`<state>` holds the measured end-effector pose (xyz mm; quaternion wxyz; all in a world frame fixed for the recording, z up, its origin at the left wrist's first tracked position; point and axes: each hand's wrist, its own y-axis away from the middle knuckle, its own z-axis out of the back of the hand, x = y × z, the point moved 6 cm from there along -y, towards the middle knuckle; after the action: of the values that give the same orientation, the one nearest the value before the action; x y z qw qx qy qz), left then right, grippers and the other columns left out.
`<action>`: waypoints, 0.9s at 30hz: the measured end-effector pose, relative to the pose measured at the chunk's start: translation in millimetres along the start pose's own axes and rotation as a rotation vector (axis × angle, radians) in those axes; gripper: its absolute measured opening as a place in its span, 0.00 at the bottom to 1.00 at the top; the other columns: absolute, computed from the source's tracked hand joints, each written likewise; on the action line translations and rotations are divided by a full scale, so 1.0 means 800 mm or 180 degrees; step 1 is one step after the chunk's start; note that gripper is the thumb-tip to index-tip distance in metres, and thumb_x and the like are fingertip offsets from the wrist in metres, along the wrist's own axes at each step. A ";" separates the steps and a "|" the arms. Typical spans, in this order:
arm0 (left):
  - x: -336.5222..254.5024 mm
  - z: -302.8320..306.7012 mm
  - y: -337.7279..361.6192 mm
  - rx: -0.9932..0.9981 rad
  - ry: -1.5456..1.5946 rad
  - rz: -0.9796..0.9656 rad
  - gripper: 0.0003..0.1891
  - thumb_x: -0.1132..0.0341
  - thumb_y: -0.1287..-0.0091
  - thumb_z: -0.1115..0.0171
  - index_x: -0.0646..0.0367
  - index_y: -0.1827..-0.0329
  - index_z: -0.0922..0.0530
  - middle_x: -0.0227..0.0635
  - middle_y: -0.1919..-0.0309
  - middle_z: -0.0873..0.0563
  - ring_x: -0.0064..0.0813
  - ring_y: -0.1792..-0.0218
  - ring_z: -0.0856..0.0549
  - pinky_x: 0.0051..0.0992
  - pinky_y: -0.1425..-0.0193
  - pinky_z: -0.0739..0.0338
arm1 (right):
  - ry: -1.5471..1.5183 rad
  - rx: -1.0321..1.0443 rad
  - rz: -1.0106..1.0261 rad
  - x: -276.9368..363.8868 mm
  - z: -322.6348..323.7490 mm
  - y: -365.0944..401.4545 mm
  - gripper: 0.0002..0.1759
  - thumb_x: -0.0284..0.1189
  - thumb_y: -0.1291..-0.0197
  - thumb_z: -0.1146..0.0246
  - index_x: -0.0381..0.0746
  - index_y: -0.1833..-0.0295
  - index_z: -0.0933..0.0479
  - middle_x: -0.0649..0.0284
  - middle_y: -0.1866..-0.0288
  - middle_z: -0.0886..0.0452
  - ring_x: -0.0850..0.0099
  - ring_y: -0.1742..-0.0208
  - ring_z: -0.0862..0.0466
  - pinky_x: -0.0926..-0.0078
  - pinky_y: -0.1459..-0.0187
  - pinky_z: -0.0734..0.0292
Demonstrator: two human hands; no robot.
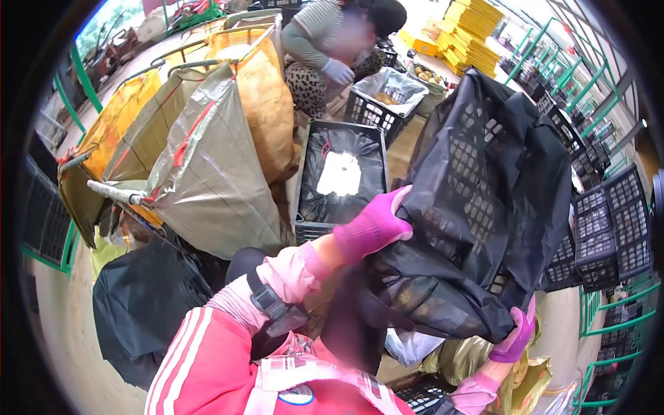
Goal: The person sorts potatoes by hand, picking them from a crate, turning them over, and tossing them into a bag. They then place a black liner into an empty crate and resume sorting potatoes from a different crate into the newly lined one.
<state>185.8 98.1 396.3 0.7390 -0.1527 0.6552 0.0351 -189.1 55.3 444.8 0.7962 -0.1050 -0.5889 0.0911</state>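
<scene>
Both my hands wear magenta knit gloves. My left hand (373, 225) is closed on the near left edge of a large black plastic bag (443, 266). At the bag's lower right, my right hand (515, 335) is closed on its near edge. The thin bag is spread over a black lattice crate (477, 149), whose holes show through it. Brownish shapes show dimly low in the bag; I cannot make out what they are. Beyond my left hand is another black crate (304, 187), lined with black plastic, with a white sheet (339, 174) on top.
A person (325, 48) in light gloves crouches at the back beside a lined crate (373, 114). Framed sacks (207, 152) stand at the left, above a black bag (149, 304). Yellow crates (470, 31) are stacked behind; black crates (598, 221) stand at the right.
</scene>
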 end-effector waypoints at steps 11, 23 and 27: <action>0.053 0.168 0.031 -0.0916 0.0198 0.0184 0.40 0.79 0.53 0.38 0.69 0.29 0.33 0.32 0.62 0.17 0.16 0.67 0.23 0.20 0.61 0.26 | -0.0035 0.0966 0.0543 -0.077 -0.211 -0.097 0.20 0.31 0.40 0.45 0.25 0.52 0.20 0.43 0.35 0.24 0.66 0.54 0.20 0.75 0.49 0.26; 0.127 0.260 -0.021 -0.1367 0.1358 0.0420 0.29 0.80 0.47 0.42 0.65 0.37 0.25 0.30 0.59 0.16 0.20 0.62 0.19 0.23 0.56 0.23 | -0.0486 0.1932 -0.0133 -0.075 -0.389 -0.201 0.27 0.27 0.40 0.46 0.30 0.34 0.26 0.70 0.65 0.19 0.80 0.61 0.21 0.79 0.56 0.25; 0.137 0.282 -0.032 -0.1105 0.0806 0.0146 0.11 0.75 0.46 0.38 0.58 0.59 0.20 0.34 0.64 0.17 0.30 0.63 0.18 0.27 0.56 0.24 | -0.0359 0.1872 -0.0077 -0.093 -0.421 -0.227 0.21 0.27 0.38 0.47 0.30 0.42 0.22 0.59 0.57 0.17 0.73 0.58 0.19 0.77 0.52 0.25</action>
<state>423.8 118.7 314.7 0.6124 -0.2659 0.7303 0.1447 115.8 -159.7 330.2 0.7595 0.1424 -0.5817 0.2540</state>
